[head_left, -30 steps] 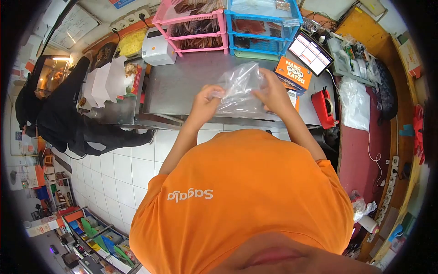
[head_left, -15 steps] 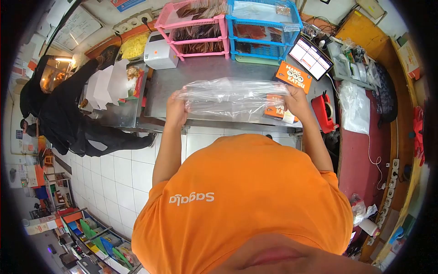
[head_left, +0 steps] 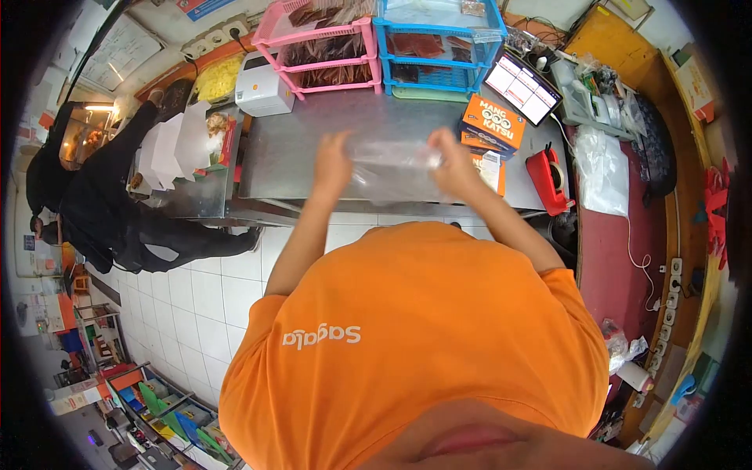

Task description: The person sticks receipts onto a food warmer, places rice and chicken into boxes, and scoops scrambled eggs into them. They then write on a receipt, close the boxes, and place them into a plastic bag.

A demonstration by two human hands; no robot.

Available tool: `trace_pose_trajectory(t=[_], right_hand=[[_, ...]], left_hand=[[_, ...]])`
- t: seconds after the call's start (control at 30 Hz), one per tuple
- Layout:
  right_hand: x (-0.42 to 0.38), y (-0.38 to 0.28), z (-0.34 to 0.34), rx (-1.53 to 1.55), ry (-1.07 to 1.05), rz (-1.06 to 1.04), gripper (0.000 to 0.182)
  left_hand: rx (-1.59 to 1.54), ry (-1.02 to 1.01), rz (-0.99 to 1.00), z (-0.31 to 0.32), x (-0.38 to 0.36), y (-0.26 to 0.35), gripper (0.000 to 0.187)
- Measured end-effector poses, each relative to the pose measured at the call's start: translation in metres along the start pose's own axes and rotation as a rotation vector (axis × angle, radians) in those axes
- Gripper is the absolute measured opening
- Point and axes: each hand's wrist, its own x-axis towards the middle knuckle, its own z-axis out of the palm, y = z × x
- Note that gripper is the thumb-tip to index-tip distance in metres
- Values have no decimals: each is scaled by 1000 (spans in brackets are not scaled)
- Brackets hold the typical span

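A clear plastic bag [head_left: 393, 166], blurred by motion, is stretched between my two hands above the metal counter [head_left: 301, 145]. My left hand [head_left: 334, 160] grips its left end, and my right hand [head_left: 449, 160] grips the right end. Just beyond my right hand stand orange printed boxes [head_left: 493, 125], stacked near the counter's right side. A red tape dispenser [head_left: 548, 182] sits to the right of those boxes.
Pink [head_left: 317, 47] and blue tiered racks [head_left: 439, 51] hold packets at the back. A label printer [head_left: 262, 84] stands left of them, a tablet [head_left: 523, 88] right. At far left a person in black [head_left: 102, 180] leans toward an open white carton [head_left: 176, 149].
My hands have come closer together, and the bag between them spans a shorter width. The right hand moved left, uncovering more of the boxes. The view has shifted slightly.
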Motion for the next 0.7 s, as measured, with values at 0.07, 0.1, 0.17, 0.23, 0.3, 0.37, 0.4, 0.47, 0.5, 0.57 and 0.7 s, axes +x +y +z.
trace_pose_trajectory(t=[0.07, 0.1, 0.17, 0.23, 0.3, 0.37, 0.4, 0.47, 0.5, 0.57, 0.7], right_hand=[[-27, -9, 1, -297, -255, -298, 26], [-5, 47, 14, -353, 56, -485, 23], [37, 80, -26, -349, 158, -101, 37], [52, 100, -51, -444, 302, -90, 41], [40, 88, -43, -386, 268, -169, 42], [13, 72, -16, -326, 185, -204, 43], [1, 66, -8, -252, 59, -280, 40], [10, 90, -15, -178, -65, -351, 36], [32, 132, -36, -181, 108, -202, 41], [41, 157, -52, -184, 283, -42, 46], [25, 133, -49, -847, 386, -145, 37]], left_hand=[[-847, -100, -445, 1, -1, -36, 24], [-1683, -210, -899, -1, 5, -44, 24], [-1420, -565, -798, -23, -6, -9, 14], [-1137, -885, -673, -30, -17, 5, 5], [-545, -281, -460, -28, -23, -11, 9], [-1220, 236, -622, -8, -8, -79, 11], [-1222, 232, -621, -10, -5, -72, 11], [-1833, 177, -1110, -24, 7, -39, 16], [-1781, -113, -919, -30, -6, -10, 15], [-1327, -410, -739, -5, -25, 34, 19], [-1278, -446, -842, 43, -42, 68, 28]])
